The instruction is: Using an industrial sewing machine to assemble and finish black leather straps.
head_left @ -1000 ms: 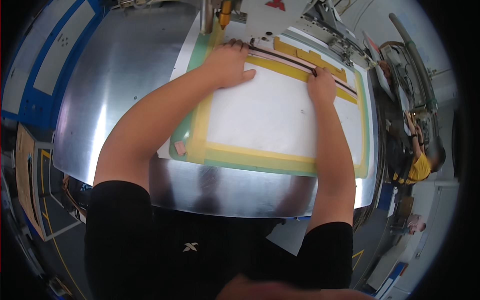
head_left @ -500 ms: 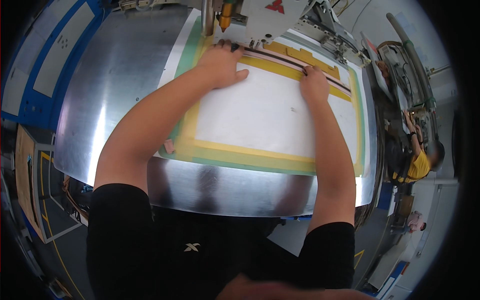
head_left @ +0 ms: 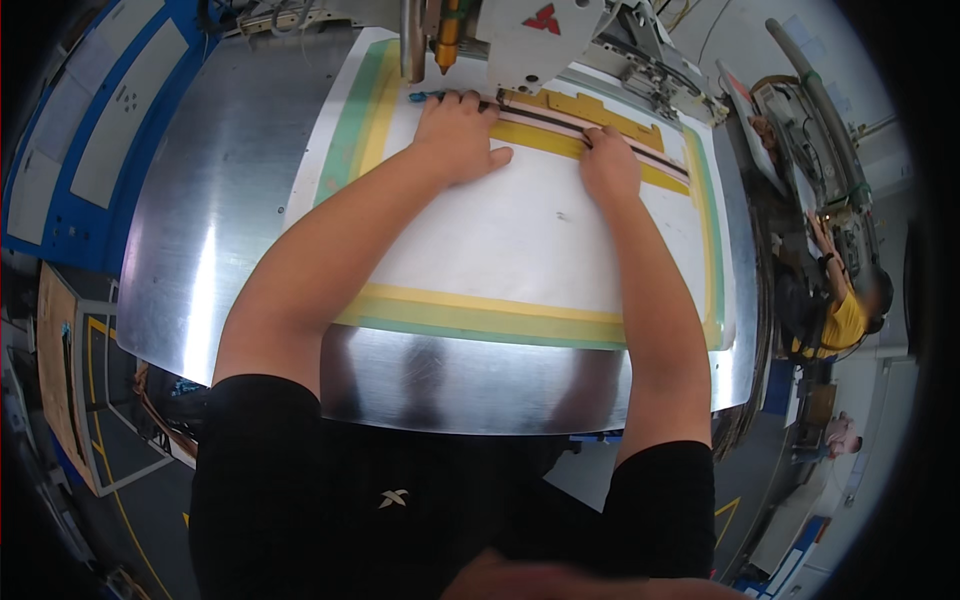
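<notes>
On a flat white panel (head_left: 480,240), a long pale-pink strip with a dark line along it (head_left: 545,121) lies across the far part. A yellow template (head_left: 535,138) borders it on both sides. My left hand (head_left: 458,138) rests over the strip's left end, its thumb stretched out sideways over the white panel. Farther right, my right hand (head_left: 610,165) has its fingers bent and closed at the strip's near edge; the fingertips are partly hidden. A small blue-teal piece (head_left: 425,97) shows just beyond the left hand's fingers.
Above the far edge hangs a white machine head (head_left: 535,35) beside a brass-coloured pointed nozzle (head_left: 447,45). Yellow and green tape (head_left: 480,317) frames the panel on a shiny metal table (head_left: 200,200). A blue cabinet (head_left: 95,130) stands left; a person in yellow (head_left: 840,318) works at right.
My left hand has shifted right along the strip, uncovering the blue-teal piece. My right hand has moved slightly left. The view has shifted a little, and my left forearm now hides a small pink piece.
</notes>
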The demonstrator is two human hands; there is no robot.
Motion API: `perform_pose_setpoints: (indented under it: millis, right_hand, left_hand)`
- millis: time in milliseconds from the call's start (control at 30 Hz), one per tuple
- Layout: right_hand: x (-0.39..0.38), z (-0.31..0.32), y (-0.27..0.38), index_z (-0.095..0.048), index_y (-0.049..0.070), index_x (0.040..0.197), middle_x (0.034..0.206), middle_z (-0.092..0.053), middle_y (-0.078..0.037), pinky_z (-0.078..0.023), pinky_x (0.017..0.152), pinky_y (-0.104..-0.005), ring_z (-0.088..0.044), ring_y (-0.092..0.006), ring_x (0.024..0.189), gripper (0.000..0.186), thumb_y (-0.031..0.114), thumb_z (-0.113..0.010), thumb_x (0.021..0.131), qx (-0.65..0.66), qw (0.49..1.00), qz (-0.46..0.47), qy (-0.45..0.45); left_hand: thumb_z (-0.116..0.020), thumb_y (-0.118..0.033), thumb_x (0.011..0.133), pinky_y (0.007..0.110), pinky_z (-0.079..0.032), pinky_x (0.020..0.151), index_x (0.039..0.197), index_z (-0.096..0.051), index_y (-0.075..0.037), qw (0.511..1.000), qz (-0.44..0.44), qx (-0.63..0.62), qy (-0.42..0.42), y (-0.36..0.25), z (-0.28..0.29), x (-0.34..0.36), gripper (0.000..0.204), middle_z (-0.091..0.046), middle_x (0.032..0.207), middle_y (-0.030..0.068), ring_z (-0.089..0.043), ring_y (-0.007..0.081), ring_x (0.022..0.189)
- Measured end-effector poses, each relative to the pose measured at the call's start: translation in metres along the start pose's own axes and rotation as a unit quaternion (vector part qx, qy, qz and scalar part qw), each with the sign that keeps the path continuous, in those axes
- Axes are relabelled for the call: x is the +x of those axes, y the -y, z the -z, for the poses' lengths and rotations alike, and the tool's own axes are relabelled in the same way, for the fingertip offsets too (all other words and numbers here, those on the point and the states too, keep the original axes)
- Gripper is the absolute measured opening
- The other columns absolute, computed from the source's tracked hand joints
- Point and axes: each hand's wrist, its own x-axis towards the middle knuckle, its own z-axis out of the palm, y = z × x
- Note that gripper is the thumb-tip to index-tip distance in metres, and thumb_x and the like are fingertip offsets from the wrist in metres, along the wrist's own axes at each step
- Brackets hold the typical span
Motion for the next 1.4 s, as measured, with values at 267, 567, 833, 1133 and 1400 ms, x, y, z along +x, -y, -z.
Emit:
perform_pose_setpoints:
  millis: [267,567,833,1133,1400]
  right_hand:
    - [-0.002,0.005,0.001,-0.073,0.009,0.117,0.122,-0.068,-0.011,-0.056,0.094,-0.0451,-0.067,-0.0325,0.112,0.031,0.01,-0.055,0.092,0.014,1.0,0.027,-0.003]
    - [-0.006,0.007,-0.002,-0.073,0.009,0.117,0.119,-0.068,-0.012,-0.056,0.092,-0.0457,-0.068,-0.0328,0.11,0.031,0.01,-0.055,0.091,0.013,0.999,0.044,0.008]
    - [-0.002,0.013,0.003,-0.074,0.01,0.117,0.12,-0.068,-0.011,-0.056,0.092,-0.0454,-0.069,-0.0322,0.109,0.031,0.01,-0.054,0.092,0.028,0.998,0.053,0.011]
    - [-0.001,0.026,-0.012,-0.074,0.015,0.125,0.124,-0.068,-0.008,-0.056,0.094,-0.0442,-0.069,-0.0311,0.113,0.04,0.006,-0.051,0.093,0.015,0.996,0.073,0.042]
    - [-0.009,0.049,-0.056,-0.075,0.014,0.121,0.12,-0.069,-0.01,-0.056,0.093,-0.046,-0.069,-0.0322,0.112,0.035,0.008,-0.052,0.095,0.03,0.998,0.037,0.03]
  left_hand:
    - [-0.058,-0.053,0.094,0.049,-0.037,0.118,0.147,-0.057,-0.011,1.0,0.004,0.006,0.022,-0.011,-0.01,0.012,0.068,-0.053,0.148,0.0207,-0.05,0.0385,0.137]
    - [-0.059,-0.05,0.093,0.05,-0.04,0.117,0.148,-0.056,-0.009,1.0,0.013,-0.004,0.025,-0.03,-0.002,0.008,0.069,-0.053,0.148,0.0218,-0.051,0.0381,0.138]
    - [-0.061,-0.049,0.092,0.051,-0.041,0.116,0.148,-0.058,-0.011,1.0,0.007,-0.024,0.019,-0.038,0.005,0.014,0.067,-0.055,0.146,0.0217,-0.051,0.04,0.137]
    - [-0.061,-0.048,0.093,0.048,-0.043,0.114,0.144,-0.06,-0.009,1.0,0.008,0.0,0.019,-0.047,0.005,0.018,0.064,-0.057,0.143,0.0203,-0.052,0.0377,0.136]
    - [-0.062,-0.047,0.094,0.051,-0.044,0.112,0.146,-0.058,-0.012,1.0,0.021,0.023,-0.002,-0.07,0.024,0.009,0.063,-0.057,0.142,0.0227,-0.055,0.0406,0.132]
